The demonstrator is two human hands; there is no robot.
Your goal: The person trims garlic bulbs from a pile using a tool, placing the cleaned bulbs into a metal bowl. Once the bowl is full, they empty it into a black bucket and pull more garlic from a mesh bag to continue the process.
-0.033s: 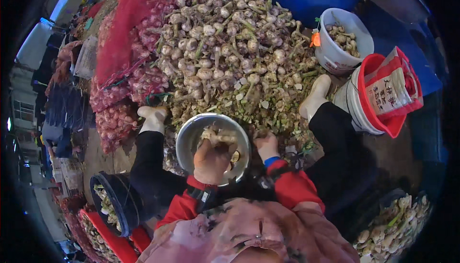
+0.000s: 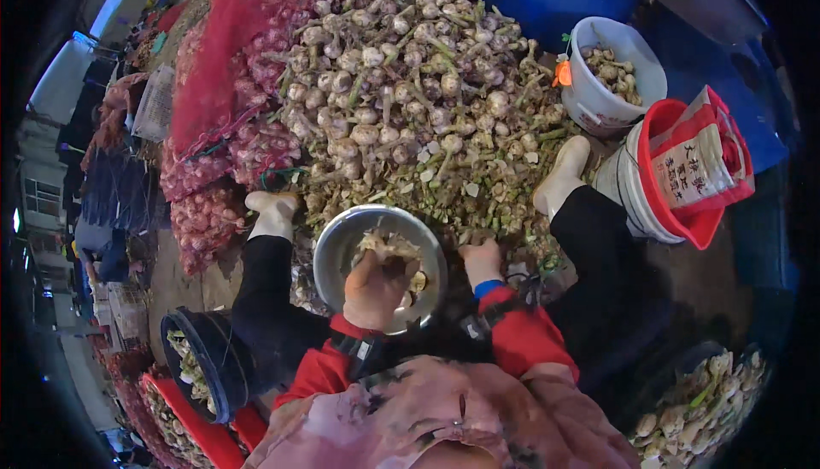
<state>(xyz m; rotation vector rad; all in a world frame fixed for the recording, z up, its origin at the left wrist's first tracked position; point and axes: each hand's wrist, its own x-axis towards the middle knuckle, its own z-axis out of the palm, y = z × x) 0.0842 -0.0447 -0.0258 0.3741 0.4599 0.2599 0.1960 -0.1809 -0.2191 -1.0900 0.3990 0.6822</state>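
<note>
A round metal bowl sits between my legs, in front of me. My left hand is over it, fingers curled round a pale garlic bulb, partly hidden by the fingers. A few cut garlic pieces show in the bowl beside that hand. Just right of the bowl is my right hand, closed at the near edge of the trimmings; what it grips, if anything, I cannot make out. Beyond the bowl lies a large heap of garlic bulbs with stems, its near side strewn with cut stalks and skins.
Red net sacks of garlic border the heap on the left. At right stand a white bucket of garlic and a red basin over white buckets. A black bucket of stalks tilts at lower left. More garlic lies at lower right.
My right hand has shifted very slightly to the right. The garlic at my left fingers has turned a little and looks blurred.
</note>
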